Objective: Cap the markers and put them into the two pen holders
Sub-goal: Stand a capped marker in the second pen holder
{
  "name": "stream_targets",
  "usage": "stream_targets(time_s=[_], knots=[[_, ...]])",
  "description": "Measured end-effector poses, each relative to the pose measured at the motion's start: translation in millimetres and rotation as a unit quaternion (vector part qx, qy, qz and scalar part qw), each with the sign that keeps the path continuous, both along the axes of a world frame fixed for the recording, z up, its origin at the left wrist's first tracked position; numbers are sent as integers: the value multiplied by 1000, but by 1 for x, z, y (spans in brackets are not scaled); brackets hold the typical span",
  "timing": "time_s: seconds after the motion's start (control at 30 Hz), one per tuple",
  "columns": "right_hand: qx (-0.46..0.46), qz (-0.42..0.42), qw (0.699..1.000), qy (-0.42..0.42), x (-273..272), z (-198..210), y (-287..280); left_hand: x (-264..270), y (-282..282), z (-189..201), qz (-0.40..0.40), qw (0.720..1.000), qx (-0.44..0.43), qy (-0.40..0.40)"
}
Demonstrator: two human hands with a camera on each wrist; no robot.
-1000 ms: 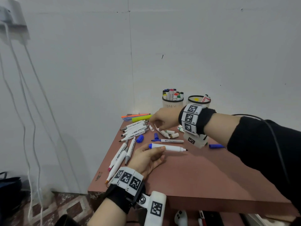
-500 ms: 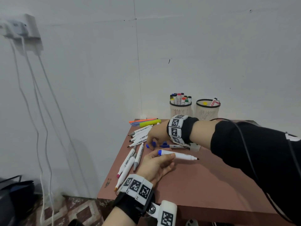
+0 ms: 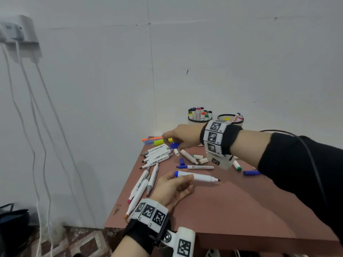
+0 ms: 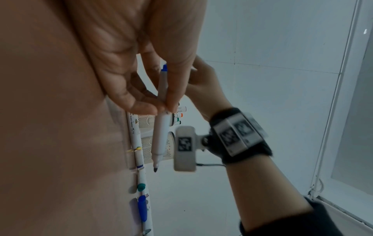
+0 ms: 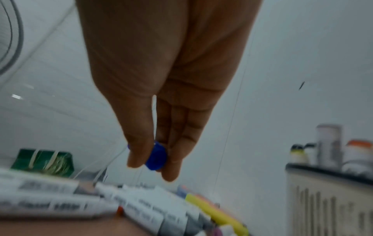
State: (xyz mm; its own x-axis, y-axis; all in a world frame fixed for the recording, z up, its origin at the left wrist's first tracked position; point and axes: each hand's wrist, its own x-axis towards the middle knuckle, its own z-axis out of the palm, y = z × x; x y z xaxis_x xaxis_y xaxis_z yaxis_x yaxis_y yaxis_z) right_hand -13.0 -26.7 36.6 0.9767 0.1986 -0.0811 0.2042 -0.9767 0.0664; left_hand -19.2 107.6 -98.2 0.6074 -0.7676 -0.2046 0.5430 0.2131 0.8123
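Note:
My left hand (image 3: 172,188) pinches an uncapped white marker (image 3: 199,177) with a blue rear end; its dark tip points right. The same marker (image 4: 161,127) shows between thumb and fingers in the left wrist view. My right hand (image 3: 182,136) is raised above the far left of the table and pinches a blue cap (image 3: 174,145), seen as a round blue cap (image 5: 156,157) between thumb and fingertips. Two pen holders stand at the back: the left holder (image 3: 193,120) is packed with markers, the right holder (image 3: 229,116) holds few.
Several white markers (image 3: 157,154) lie fanned at the table's left edge, with a yellow highlighter (image 3: 159,142) behind. Loose caps (image 3: 203,160), a thin blue pen (image 3: 196,166) and a blue cap (image 3: 251,172) lie mid-table. Cables (image 3: 33,145) hang down the wall at left.
My right hand dipped to the table by the markers, took the blue cap and has lifted with it. The left hand kept hold of the marker.

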Motion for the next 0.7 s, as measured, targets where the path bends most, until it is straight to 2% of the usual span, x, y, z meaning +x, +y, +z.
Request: stream_targets(time_s=[0.1,0.17,0.23,0.3,0.4,0.47,0.5,0.6,0.63,0.7], knots=[[82,-28,994,-69,-34,17,-3,-2,0,2,-6,1000,8,-13],[146,-53,979,-130,-58,23,-3,-4,0,4,-4,1000,11,-18],[237,-86,950,-186,-83,25,-3,-6,1,6,0,1000,10,-22],[361,-113,897,-228,-108,24,1,-7,2,7,2,1000,11,-28],[539,-146,778,-288,-142,13,8,-10,2,8,7,999,9,-39],[633,-179,683,-319,-158,0,10,-10,2,7,9,999,0,-42],[684,-190,623,-328,-164,-9,11,-10,2,7,8,999,-6,-47],[808,-216,415,-357,-174,-37,5,-13,2,7,10,996,-34,-78],[830,-222,359,-364,-176,-46,3,-14,2,7,16,995,-45,-86],[857,-231,284,-363,-177,-61,-2,-14,3,8,29,992,-67,-99]])
